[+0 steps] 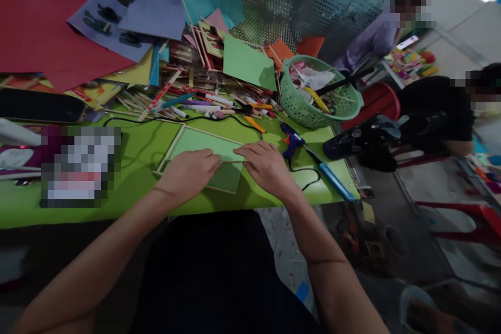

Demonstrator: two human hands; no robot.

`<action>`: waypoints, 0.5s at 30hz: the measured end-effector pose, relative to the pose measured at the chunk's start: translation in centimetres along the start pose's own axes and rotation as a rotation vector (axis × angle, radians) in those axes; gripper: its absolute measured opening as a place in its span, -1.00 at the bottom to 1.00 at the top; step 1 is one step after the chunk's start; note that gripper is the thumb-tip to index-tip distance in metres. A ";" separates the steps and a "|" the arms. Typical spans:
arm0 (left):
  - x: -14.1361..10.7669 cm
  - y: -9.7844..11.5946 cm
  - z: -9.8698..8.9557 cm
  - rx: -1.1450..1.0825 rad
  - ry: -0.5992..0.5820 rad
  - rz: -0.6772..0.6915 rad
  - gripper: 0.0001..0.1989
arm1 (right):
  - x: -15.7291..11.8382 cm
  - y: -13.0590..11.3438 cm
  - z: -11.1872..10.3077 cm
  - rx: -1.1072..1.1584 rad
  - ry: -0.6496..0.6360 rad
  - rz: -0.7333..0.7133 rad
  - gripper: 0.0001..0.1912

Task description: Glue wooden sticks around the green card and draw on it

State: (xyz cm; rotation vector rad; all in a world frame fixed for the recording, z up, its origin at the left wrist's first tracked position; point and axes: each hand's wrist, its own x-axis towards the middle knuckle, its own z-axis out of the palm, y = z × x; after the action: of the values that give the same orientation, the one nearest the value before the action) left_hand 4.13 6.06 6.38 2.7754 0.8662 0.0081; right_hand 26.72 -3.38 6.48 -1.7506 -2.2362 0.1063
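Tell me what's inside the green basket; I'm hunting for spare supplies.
In the green basket lie crumpled white paper, a yellow strip and a dark handle sticking out over the rim. Whatever sits underneath them is covered.

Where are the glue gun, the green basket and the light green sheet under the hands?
glue gun point(291, 142), head view, on its blue body.
green basket point(301, 107), head view, on its outer wall.
light green sheet point(195, 142), head view, on its bare upper part.
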 end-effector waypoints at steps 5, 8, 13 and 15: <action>-4.6 -2.3 0.9 -0.153 0.162 -0.310 -0.70 | 3.7 0.6 0.9 -0.052 -0.045 0.093 -0.68; -7.7 -3.0 1.4 -0.123 0.261 -0.496 -0.64 | 5.7 1.1 1.8 -0.139 -0.108 0.123 -0.67; -10.0 -2.8 1.9 -0.130 0.221 -0.622 -0.51 | 5.6 0.5 2.2 -0.175 -0.172 0.138 -0.68; -10.2 -2.5 2.3 -0.150 0.206 -0.620 -0.48 | 4.4 0.0 2.1 -0.161 -0.168 0.159 -0.71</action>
State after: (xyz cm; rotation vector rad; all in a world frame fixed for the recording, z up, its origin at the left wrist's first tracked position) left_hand -5.53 1.82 4.23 2.2866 1.6645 0.2428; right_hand 25.20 1.11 5.25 -2.0757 -2.2724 0.1144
